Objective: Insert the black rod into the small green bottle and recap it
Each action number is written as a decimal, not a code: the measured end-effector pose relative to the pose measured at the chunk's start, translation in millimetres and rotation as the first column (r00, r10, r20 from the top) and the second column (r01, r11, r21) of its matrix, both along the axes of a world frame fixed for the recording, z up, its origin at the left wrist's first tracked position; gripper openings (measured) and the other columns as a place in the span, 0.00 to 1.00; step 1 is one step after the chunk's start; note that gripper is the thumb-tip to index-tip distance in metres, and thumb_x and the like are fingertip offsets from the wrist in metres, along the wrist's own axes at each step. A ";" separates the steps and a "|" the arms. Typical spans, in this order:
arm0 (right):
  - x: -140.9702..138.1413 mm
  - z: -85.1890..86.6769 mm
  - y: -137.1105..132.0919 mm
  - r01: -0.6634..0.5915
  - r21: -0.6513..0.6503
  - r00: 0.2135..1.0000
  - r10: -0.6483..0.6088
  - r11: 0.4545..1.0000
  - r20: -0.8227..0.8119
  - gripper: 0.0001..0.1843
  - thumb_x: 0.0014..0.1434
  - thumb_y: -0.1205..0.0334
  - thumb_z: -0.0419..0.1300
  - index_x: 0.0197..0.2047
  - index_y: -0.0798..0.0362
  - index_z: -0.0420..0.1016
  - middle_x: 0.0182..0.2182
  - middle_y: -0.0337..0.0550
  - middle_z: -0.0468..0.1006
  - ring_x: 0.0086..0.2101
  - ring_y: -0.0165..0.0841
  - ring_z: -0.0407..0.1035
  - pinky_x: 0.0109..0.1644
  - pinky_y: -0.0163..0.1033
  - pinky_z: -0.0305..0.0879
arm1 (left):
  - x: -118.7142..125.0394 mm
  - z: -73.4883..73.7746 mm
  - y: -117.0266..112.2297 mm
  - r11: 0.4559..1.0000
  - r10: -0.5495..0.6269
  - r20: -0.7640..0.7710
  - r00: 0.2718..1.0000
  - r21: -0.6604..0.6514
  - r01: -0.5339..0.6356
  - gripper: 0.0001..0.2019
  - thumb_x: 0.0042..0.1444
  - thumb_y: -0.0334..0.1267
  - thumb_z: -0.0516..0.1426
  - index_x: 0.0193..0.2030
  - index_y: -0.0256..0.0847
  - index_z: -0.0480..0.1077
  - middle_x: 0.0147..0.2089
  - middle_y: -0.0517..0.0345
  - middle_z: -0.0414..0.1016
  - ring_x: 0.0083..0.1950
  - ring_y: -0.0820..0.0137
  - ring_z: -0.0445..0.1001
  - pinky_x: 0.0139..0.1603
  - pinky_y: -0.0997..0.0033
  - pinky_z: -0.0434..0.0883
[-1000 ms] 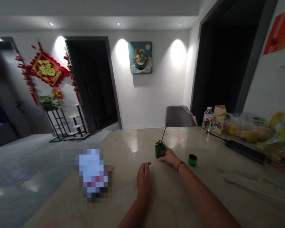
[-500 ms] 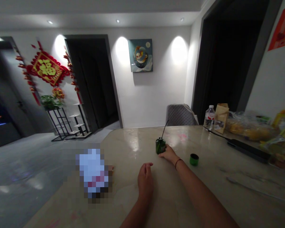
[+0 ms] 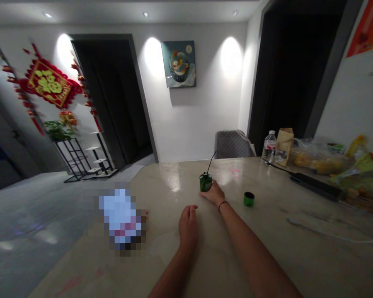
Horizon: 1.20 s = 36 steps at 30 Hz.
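Note:
A small dark green glass bottle (image 3: 205, 182) stands upright on the table, a thin black stick slanting up and right out of its neck. My right hand (image 3: 215, 193) wraps round its right side and base, fingers closed on it. To the left and nearer to me, my left hand (image 3: 188, 225) rests on the tabletop. Its fingers are loosely curled together with nothing visible in them, the inside of the palm being hidden. A green cap (image 3: 249, 199) with a dark inside lies right of my right wrist, apart from both hands.
The pale marble-patterned table (image 3: 161, 265) bears a blurred-out white object (image 3: 121, 217) at left. On the right are a water bottle (image 3: 269, 147), a paper bag (image 3: 284, 145), plastic bags of food (image 3: 317, 157), a black power strip (image 3: 315, 185) and a white cable (image 3: 332, 234). A grey chair (image 3: 231, 145) stands behind.
The whole view has shifted, so things appear slightly higher and further left. My right hand keeps its hold on the bottle, and my left hand stays resting on the table.

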State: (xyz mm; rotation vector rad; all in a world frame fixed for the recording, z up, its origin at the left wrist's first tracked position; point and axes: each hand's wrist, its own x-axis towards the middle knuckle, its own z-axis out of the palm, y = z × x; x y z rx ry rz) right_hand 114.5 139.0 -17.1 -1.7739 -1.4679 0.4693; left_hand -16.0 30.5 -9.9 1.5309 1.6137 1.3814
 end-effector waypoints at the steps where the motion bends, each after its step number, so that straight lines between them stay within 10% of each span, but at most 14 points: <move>1: -0.5 0.9 -0.6 0.008 -0.022 1.000 -0.008 1.000 0.003 0.47 0.34 0.54 0.65 0.57 0.56 0.55 0.46 0.52 0.72 0.46 0.44 0.67 0.47 0.44 0.62 | 0.3 0.4 -0.1 1.000 -0.001 -0.010 1.000 -0.003 0.001 0.17 0.53 0.45 0.42 0.32 0.40 0.69 0.37 0.52 0.74 0.42 0.64 0.71 0.45 0.65 0.66; 19: -0.7 3.2 -9.1 -0.015 -0.009 0.999 0.016 1.000 0.051 0.35 0.41 0.58 0.61 0.54 0.53 0.59 0.43 0.49 0.74 0.43 0.41 0.69 0.44 0.40 0.63 | -0.5 2.5 -1.5 1.000 -0.004 0.027 1.000 -0.008 0.004 0.19 0.53 0.47 0.41 0.30 0.40 0.70 0.36 0.52 0.75 0.41 0.62 0.72 0.45 0.63 0.66; 36: -1.7 -3.4 -4.0 -0.024 -0.041 0.995 0.028 0.999 0.100 0.54 0.40 0.48 0.62 0.63 0.59 0.40 0.47 0.55 0.72 0.48 0.43 0.65 0.48 0.42 0.60 | -0.5 3.0 -2.7 0.999 -0.018 0.054 0.998 -0.030 0.019 0.20 0.53 0.48 0.41 0.29 0.40 0.70 0.38 0.52 0.76 0.43 0.63 0.71 0.49 0.62 0.64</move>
